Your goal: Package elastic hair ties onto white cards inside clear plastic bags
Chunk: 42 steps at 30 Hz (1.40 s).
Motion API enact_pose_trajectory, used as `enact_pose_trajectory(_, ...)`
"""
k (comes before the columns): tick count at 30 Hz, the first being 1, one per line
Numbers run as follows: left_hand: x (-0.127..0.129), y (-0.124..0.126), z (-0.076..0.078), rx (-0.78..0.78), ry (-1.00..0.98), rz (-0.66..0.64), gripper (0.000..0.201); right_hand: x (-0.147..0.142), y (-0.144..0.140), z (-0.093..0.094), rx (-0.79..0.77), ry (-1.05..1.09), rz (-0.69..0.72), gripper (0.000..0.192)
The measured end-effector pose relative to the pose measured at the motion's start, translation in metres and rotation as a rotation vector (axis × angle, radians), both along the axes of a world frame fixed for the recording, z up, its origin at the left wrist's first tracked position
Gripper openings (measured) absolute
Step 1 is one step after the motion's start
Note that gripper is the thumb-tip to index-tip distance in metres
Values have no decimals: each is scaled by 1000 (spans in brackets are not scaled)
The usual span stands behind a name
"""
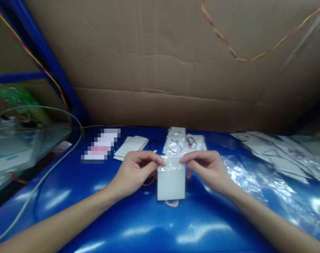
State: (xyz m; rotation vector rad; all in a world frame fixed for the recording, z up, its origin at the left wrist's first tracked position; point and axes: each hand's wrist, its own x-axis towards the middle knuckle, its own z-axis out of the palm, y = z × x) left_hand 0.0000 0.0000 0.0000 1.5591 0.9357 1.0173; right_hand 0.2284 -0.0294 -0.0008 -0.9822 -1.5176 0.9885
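Between my two hands hangs a clear plastic bag with a white card [171, 184] inside it. My left hand [135, 170] pinches the bag's upper left corner between thumb and fingers. At the upper right corner, my right hand [208, 168] grips it the same way. Just behind the card lies a stack of bagged white cards [175, 135], with a bracelet-like loop showing on top. A black cord loop [153, 144] rests to its left, and an orange-red cord [148, 181] shows partly beneath my left fingers. Under the card's lower edge peeks a small pinkish object [172, 203].
White cards [133, 146] lie back left beside a blurred-out sheet [102, 146]. Clear plastic bags [246, 175] spread to the right, before a pile of packed cards [275, 151]. Cardboard [160, 63] walls off the back. A pale cable [48, 168] curves along the left.
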Motion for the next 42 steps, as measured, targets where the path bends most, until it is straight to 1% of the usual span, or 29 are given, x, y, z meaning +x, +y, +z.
enact_pose_trajectory(4, -1, 0, -3, -39, -17, -36, 12, 3, 0, 1, 26, -79, -5, 15)
enact_pose_trajectory(6, -2, -1, -2, -58, -39, -64, 14, 3, -1, 1, 38, -109, -39, 10)
enact_pose_trajectory(9, -3, -2, 0, -62, -46, -91, 15, 2, 0, 0, 43, -141, -85, 10)
enact_pose_trajectory(13, -3, -5, 1, -47, 22, -83, 18, 0, 1, -6, 30, -123, -85, 11)
enact_pose_trajectory(15, -1, -7, -1, -76, 19, -57, 25, -2, 0, -8, 16, -75, -75, 17)
enact_pose_trajectory(18, 2, -7, -4, -138, -74, -17, 44, -7, -3, -9, -62, 7, -42, 39)
enact_pose_trajectory(20, 3, -7, -6, -189, -116, -21, 47, -9, -4, -8, -154, 38, -4, 56)
enact_pose_trajectory(21, 3, -6, -6, -207, -120, -29, 49, -9, -4, -9, -201, 36, 23, 56)
enact_pose_trajectory(23, 2, -6, -5, -231, -115, -49, 51, -8, -3, -10, -282, 5, 92, 39)
enact_pose_trajectory(24, 1, -5, -5, -246, -113, -61, 49, -7, -2, -11, -306, -15, 120, 31)
enact_pose_trajectory(25, 1, -5, -4, -270, -113, -82, 44, -6, -1, -12, -316, -33, 138, 31)
enact_pose_trajectory(26, 0, -4, -3, -304, -110, -114, 39, -5, 0, -12, -320, -44, 145, 35)
enact_pose_trajectory(28, -3, -1, 0, -387, -92, -198, 31, -4, 1, -12, -329, -22, 138, 37)
enact_pose_trajectory(31, -7, 3, 3, -466, -55, -350, 31, -4, 0, -8, -361, 32, 141, 36)
enact_pose_trajectory(33, -9, 4, 4, -490, -49, -405, 32, -4, -1, -4, -371, 62, 145, 37)
enact_pose_trajectory(35, -10, 5, 4, -497, -57, -397, 32, -4, -1, -2, -375, 76, 152, 39)
enact_pose_trajectory(37, -9, 6, 4, -493, -78, -364, 32, -4, 1, -1, -412, 101, 166, 40)
enact_pose_trajectory(39, -8, 6, 2, -468, -100, -322, 31, -4, 3, -2, -496, 189, 204, 43)
enact_pose_trajectory(42, -8, 6, -1, -423, -126, -267, 28, -5, 5, -5, -637, 346, 302, 45)
